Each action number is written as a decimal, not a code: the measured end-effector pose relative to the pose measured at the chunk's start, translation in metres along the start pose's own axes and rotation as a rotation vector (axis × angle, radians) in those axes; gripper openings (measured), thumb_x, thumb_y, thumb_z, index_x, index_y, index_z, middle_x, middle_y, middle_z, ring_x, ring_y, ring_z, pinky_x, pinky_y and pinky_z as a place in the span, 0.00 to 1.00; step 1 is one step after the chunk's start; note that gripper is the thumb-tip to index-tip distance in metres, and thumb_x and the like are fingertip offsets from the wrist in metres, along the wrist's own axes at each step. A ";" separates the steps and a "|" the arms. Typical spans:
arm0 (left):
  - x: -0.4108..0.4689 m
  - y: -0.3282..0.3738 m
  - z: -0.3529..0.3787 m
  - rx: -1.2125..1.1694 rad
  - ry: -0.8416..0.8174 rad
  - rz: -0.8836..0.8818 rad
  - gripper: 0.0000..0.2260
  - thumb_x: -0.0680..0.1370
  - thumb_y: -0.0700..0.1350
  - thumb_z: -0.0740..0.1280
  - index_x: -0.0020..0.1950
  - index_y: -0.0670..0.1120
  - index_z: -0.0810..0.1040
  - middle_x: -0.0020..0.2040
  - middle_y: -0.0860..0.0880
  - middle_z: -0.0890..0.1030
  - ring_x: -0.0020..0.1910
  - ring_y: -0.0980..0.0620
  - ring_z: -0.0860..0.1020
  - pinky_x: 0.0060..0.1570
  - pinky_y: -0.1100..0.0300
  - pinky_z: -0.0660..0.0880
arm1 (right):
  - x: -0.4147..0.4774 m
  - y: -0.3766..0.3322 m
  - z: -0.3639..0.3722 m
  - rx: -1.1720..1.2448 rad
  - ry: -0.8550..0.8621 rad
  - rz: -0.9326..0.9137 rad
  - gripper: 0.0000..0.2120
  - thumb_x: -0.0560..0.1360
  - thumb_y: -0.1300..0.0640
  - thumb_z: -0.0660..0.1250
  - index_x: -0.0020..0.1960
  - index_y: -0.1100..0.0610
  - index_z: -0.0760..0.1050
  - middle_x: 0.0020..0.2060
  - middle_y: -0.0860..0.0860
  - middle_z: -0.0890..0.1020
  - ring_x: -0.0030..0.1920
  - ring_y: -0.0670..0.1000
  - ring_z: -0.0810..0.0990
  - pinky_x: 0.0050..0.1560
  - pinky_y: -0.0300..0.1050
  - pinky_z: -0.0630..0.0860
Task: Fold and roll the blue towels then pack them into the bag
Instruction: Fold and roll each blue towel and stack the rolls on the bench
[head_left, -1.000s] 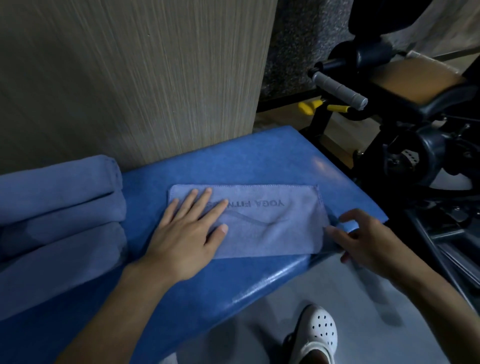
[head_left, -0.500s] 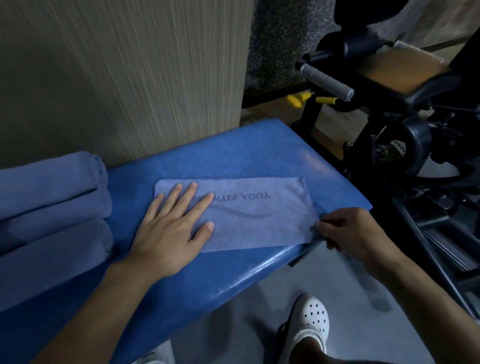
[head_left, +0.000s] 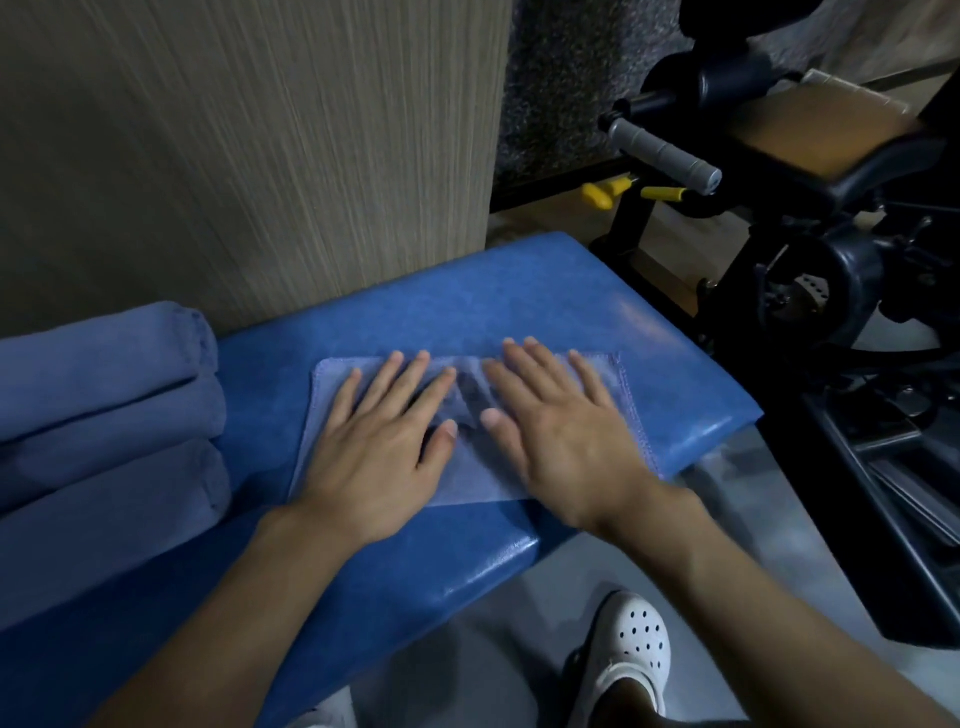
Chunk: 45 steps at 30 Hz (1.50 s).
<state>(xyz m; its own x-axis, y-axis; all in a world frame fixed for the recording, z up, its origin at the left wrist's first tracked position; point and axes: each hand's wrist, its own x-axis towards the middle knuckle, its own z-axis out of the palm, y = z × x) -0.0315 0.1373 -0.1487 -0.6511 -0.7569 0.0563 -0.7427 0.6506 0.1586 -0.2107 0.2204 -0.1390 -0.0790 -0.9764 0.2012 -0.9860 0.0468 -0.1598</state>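
Observation:
A folded blue towel (head_left: 470, 483) lies flat on the blue padded bench (head_left: 519, 291). My left hand (head_left: 379, 441) rests palm down on its left half, fingers spread. My right hand (head_left: 561, 431) presses palm down on its right half, fingers apart. Both hands hide most of the towel's printed lettering. At the left end of the bench, three rolled blue towels (head_left: 104, 410) lie stacked side by side. No bag is in view.
A wood-grain wall panel (head_left: 249, 156) stands right behind the bench. Black exercise equipment (head_left: 810, 270) with a grey handle (head_left: 660, 153) crowds the right side. My white perforated shoe (head_left: 628, 654) is on the grey floor below the bench's front edge.
My right hand let go of the towel's right edge and moved left onto the towel, now flat beside my left hand. The left hand stayed in place.

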 end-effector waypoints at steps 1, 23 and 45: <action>0.000 -0.002 0.003 0.018 -0.016 0.000 0.32 0.76 0.62 0.38 0.80 0.57 0.53 0.81 0.55 0.52 0.79 0.55 0.47 0.77 0.49 0.44 | 0.003 -0.005 0.009 -0.030 -0.033 -0.026 0.30 0.81 0.40 0.43 0.74 0.53 0.66 0.75 0.54 0.66 0.77 0.54 0.60 0.75 0.58 0.52; -0.004 0.020 0.008 0.079 -0.026 0.074 0.29 0.79 0.60 0.43 0.80 0.54 0.57 0.81 0.50 0.54 0.80 0.50 0.50 0.77 0.45 0.49 | 0.007 0.004 0.012 -0.099 -0.127 -0.041 0.35 0.80 0.37 0.32 0.77 0.52 0.60 0.77 0.53 0.59 0.78 0.52 0.55 0.75 0.58 0.47; -0.035 0.020 -0.032 0.158 -0.119 -0.183 0.25 0.81 0.60 0.46 0.78 0.58 0.58 0.70 0.47 0.65 0.65 0.45 0.67 0.62 0.49 0.65 | -0.018 0.038 -0.008 -0.164 -0.266 0.094 0.32 0.77 0.34 0.38 0.77 0.45 0.58 0.77 0.50 0.61 0.77 0.52 0.59 0.72 0.62 0.54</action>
<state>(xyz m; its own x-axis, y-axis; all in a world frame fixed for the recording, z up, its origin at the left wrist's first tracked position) -0.0185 0.1748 -0.1155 -0.5104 -0.8565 -0.0769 -0.8590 0.5120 -0.0006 -0.2478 0.2414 -0.1406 -0.1507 -0.9861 -0.0699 -0.9885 0.1513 -0.0036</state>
